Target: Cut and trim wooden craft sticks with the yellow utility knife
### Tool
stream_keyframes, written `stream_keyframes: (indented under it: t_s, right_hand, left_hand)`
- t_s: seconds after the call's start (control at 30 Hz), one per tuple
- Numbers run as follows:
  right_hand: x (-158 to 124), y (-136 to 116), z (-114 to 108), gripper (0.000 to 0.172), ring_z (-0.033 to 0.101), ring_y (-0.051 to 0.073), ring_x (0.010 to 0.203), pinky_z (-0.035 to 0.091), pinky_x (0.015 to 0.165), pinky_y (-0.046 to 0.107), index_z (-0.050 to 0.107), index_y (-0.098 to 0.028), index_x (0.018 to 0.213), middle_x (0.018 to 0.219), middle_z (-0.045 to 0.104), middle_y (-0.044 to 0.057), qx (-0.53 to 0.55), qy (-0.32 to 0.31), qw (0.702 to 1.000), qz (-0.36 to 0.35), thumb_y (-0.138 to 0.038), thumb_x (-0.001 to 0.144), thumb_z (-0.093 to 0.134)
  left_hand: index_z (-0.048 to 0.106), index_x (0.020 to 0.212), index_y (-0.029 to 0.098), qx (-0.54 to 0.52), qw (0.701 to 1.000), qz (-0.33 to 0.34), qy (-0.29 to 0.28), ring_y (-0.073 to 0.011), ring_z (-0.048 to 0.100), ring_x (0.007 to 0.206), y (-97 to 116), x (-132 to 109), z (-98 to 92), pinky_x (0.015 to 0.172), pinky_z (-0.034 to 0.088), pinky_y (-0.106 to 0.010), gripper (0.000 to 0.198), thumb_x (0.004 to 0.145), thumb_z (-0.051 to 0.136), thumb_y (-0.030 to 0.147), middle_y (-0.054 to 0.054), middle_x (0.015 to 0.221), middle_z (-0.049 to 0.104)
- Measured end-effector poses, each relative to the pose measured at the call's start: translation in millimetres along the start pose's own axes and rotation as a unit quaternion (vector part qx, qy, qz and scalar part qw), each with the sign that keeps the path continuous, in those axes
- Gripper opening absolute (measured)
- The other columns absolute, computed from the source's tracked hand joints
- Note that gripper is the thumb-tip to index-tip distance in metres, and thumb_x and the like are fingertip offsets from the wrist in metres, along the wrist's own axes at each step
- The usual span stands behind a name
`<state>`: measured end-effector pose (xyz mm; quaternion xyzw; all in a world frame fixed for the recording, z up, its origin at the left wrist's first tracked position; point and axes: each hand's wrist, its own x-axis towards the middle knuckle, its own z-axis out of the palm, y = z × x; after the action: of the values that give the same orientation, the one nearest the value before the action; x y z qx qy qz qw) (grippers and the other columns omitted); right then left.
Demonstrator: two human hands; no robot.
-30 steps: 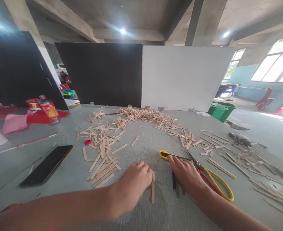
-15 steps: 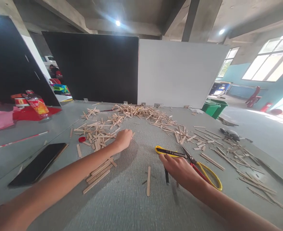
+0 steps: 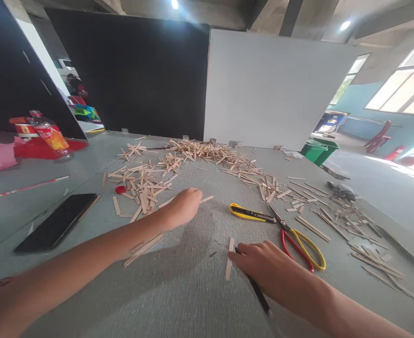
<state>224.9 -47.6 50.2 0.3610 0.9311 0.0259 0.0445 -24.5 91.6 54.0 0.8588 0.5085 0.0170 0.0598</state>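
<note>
My left hand (image 3: pixel 184 206) is closed around a wooden craft stick (image 3: pixel 207 199), held just above the table, with its end poking out to the right. My right hand (image 3: pixel 263 265) is closed on a slim black pen-like rod (image 3: pixel 260 295), whose far end sticks out toward me. Its fingertips touch a single craft stick (image 3: pixel 229 270) lying upright in view on the table. Beyond that hand lie a yellow utility knife (image 3: pixel 247 212) and scissors (image 3: pixel 298 237) with red and yellow handles.
Loose craft sticks (image 3: pixel 207 152) are heaped in an arc at the back, with split pieces (image 3: pixel 372 263) at right. A phone (image 3: pixel 58 220), a red cap (image 3: pixel 120 189) and a drink bottle (image 3: pixel 50 134) are on the left. Black (image 3: pixel 132 75) and white panels (image 3: pixel 259 89) stand behind.
My right hand has moved toward me, away from the knife, taking hold of the black rod and reaching the single stick. My left hand has moved slightly right, its stick now showing more.
</note>
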Motion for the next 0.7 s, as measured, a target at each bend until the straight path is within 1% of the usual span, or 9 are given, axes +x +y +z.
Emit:
stream_keyframes:
  t_s: [0.1, 0.2, 0.27, 0.33, 0.43, 0.47, 0.53, 0.63, 0.7]
  right_hand:
    - [-1, -9, 0, 0.028, 0.069, 0.019, 0.069, 0.033, 0.053, 0.037, 0.066, -0.018, 0.094, 0.089, 0.07, 0.001, -0.072, 0.008, 0.997, -0.009, 0.005, 0.08, 0.07]
    - [3, -18, 3, 0.019, 0.068, 0.017, 0.066, 0.036, 0.05, 0.037, 0.069, -0.016, 0.097, 0.087, 0.07, 0.001, -0.105, 0.013, 0.994, -0.041, -0.001, 0.086, 0.071]
    - [6, -23, 6, 0.014, 0.067, 0.017, 0.065, 0.036, 0.048, 0.037, 0.069, -0.017, 0.091, 0.083, 0.07, 0.001, -0.125, 0.009, 0.99, -0.06, -0.003, 0.087, 0.071]
    - [7, -25, 8, 0.015, 0.066, 0.018, 0.065, 0.036, 0.048, 0.037, 0.068, -0.018, 0.085, 0.08, 0.069, 0.001, -0.152, 0.013, 0.985, -0.074, -0.003, 0.087, 0.07]
    - [6, -23, 3, 0.018, 0.065, 0.018, 0.066, 0.038, 0.05, 0.037, 0.065, -0.02, 0.085, 0.079, 0.068, 0.0, -0.165, 0.023, 0.982, -0.088, -0.002, 0.087, 0.068]
    - [5, -21, 0, 0.019, 0.065, 0.018, 0.067, 0.038, 0.05, 0.037, 0.064, -0.02, 0.085, 0.079, 0.067, 0.0, -0.165, 0.028, 0.983, -0.082, -0.001, 0.086, 0.069]
    - [2, -11, -6, 0.025, 0.066, 0.019, 0.069, 0.036, 0.052, 0.037, 0.062, -0.021, 0.085, 0.081, 0.066, -0.001, -0.165, 0.044, 0.984, -0.046, 0.003, 0.081, 0.07]
    - [-5, 12, -13, 0.035, 0.067, 0.02, 0.067, 0.03, 0.053, 0.038, 0.06, -0.021, 0.09, 0.084, 0.067, -0.001, -0.159, 0.071, 0.983, 0.052, 0.009, 0.073, 0.068]
    - [-9, 29, -19, 0.036, 0.067, 0.02, 0.062, 0.025, 0.052, 0.036, 0.059, -0.021, 0.093, 0.081, 0.068, -0.001, -0.136, 0.076, 0.98, 0.121, 0.01, 0.076, 0.064]
  left_hand:
    - [0.066, 0.095, 0.014, -0.023, 0.999, 0.029, 0.008, -0.0154, 0.061, 0.07, 10, -11, 0.9, 0.067, 0.05, -0.03, 0.019, 0.107, 0.054, 0.023, -0.003, 0.085, 0.065]
    - [0.064, 0.089, 0.015, -0.043, 0.998, 0.049, 0.013, -0.0169, 0.057, 0.067, 16, -18, 1.8, 0.062, 0.04, -0.03, 0.025, 0.103, 0.045, 0.011, -0.006, 0.082, 0.063]
    - [0.064, 0.087, 0.016, -0.049, 0.997, 0.054, 0.012, -0.0187, 0.058, 0.07, 19, -22, 0.2, 0.062, 0.037, -0.03, 0.025, 0.101, 0.044, 0.01, -0.007, 0.082, 0.063]
    - [0.064, 0.085, 0.016, -0.051, 0.997, 0.052, 0.013, -0.0203, 0.059, 0.072, 21, -25, -3.7, 0.063, 0.037, -0.03, 0.025, 0.1, 0.045, 0.009, -0.007, 0.08, 0.063]
    - [0.064, 0.083, 0.016, -0.053, 0.997, 0.051, 0.016, -0.0203, 0.059, 0.071, 25, -29, -12.7, 0.063, 0.036, -0.03, 0.025, 0.099, 0.046, 0.009, -0.006, 0.077, 0.064]
    - [0.065, 0.083, 0.017, -0.054, 0.997, 0.055, 0.018, -0.0202, 0.06, 0.072, 26, -31, -15.9, 0.064, 0.037, -0.03, 0.024, 0.098, 0.048, 0.009, -0.006, 0.078, 0.065]
    - [0.066, 0.082, 0.017, -0.056, 0.996, 0.069, 0.018, -0.0208, 0.063, 0.078, 30, -37, -20.9, 0.069, 0.04, -0.031, 0.024, 0.097, 0.05, 0.008, -0.006, 0.084, 0.069]
    - [0.069, 0.085, 0.017, -0.057, 0.993, 0.103, 0.005, -0.022, 0.068, 0.087, 40, -50, -22.2, 0.074, 0.043, -0.031, 0.022, 0.095, 0.053, 0.007, -0.007, 0.09, 0.073]
    - [0.072, 0.088, 0.018, -0.054, 0.989, 0.137, -0.018, -0.0211, 0.07, 0.083, 49, -63, -17.3, 0.07, 0.044, -0.03, 0.021, 0.095, 0.055, 0.008, -0.005, 0.087, 0.075]
